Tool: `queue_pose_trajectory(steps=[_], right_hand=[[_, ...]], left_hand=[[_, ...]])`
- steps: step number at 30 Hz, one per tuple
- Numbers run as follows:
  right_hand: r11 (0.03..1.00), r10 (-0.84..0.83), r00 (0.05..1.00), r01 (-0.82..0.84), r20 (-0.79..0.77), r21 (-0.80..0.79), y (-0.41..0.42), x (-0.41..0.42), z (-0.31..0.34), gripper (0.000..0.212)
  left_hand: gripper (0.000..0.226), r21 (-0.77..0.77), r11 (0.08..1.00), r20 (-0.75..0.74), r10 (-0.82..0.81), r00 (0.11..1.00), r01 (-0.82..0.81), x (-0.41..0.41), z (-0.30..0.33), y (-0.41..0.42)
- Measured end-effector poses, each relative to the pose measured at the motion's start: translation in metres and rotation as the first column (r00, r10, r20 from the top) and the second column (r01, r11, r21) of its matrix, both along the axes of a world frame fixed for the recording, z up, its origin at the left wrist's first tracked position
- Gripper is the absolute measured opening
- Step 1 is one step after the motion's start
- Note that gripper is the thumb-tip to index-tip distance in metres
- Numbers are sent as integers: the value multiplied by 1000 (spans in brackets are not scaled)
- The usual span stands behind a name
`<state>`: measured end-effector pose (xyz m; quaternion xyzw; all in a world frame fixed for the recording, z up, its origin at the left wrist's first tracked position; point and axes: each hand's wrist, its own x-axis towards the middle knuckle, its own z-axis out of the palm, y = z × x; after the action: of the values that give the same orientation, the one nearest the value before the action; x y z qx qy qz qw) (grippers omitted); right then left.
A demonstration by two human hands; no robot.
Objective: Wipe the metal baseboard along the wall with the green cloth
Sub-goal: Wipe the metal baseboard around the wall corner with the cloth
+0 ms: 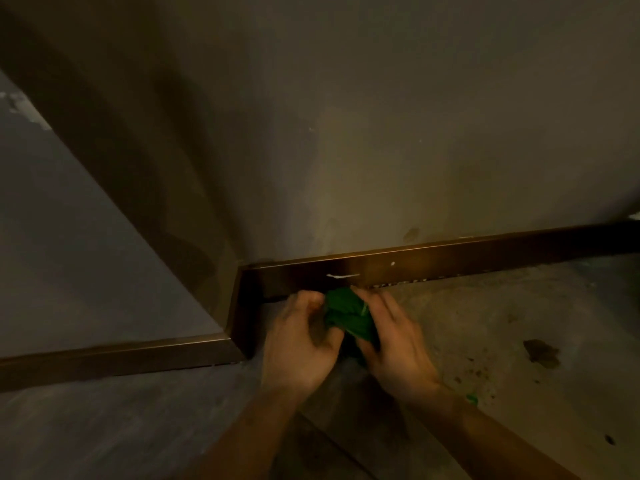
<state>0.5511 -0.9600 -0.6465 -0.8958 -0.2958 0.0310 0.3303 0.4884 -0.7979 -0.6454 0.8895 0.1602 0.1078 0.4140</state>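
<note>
A bunched green cloth [349, 315] sits between both of my hands, just in front of the foot of the wall. My left hand [301, 341] grips its left side with curled fingers. My right hand [394, 341] holds its right side, fingers stretched toward the wall. The brown metal baseboard [450, 263] runs along the wall right behind the cloth and carries a white streak and a white speck above my hands. A second length of baseboard [114, 358] follows the left wall past the corner.
The wall corner [242, 306] juts out just left of my hands. The concrete floor [502, 323] on the right has dark stains and small holes. A small green scrap [471, 398] shows beside my right wrist. The light is dim.
</note>
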Motion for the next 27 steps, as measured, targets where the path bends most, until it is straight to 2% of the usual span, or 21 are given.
queue_pose_trajectory(steps=[1,3,4,6,10,13,16,20,22,27], right_hand=[[1000,-23,1000,23,8,-9,-2,2,-1,76],[997,-63,997,65,46,-48,-8,7,-2,74],[994,-69,995,74,69,-77,-11,10,-2,74],[988,-40,992,56,119,-141,-17,14,-1,74],[941,121,966,-38,229,-335,-16,20,1,80],[892,215,917,-45,335,-451,-9,21,-2,83],[882,260,886,-57,383,-468,0,24,-5,83],[848,342,868,-119,361,-517,16,29,-2,97],[819,407,827,-142,388,-556,25,31,0,92],[786,493,727,-138,477,-603,48,30,-1,55]], left_hand=[[43,151,988,-1,-39,999,39,-3,-6,2],[85,363,927,-59,-77,995,93,-8,-20,3],[102,416,902,-106,-74,992,112,-9,-27,3],[121,475,865,-190,-75,979,159,-10,-40,4],[125,492,845,-259,-88,962,209,-11,-66,9],[123,497,842,-264,-85,961,211,-13,-74,10],[120,502,837,-255,-98,962,218,-13,-79,9],[119,500,834,-250,-120,961,234,-14,-81,11],[119,513,825,-251,-120,960,238,-15,-82,11],[124,517,823,-262,-110,959,236,-15,-83,10]])
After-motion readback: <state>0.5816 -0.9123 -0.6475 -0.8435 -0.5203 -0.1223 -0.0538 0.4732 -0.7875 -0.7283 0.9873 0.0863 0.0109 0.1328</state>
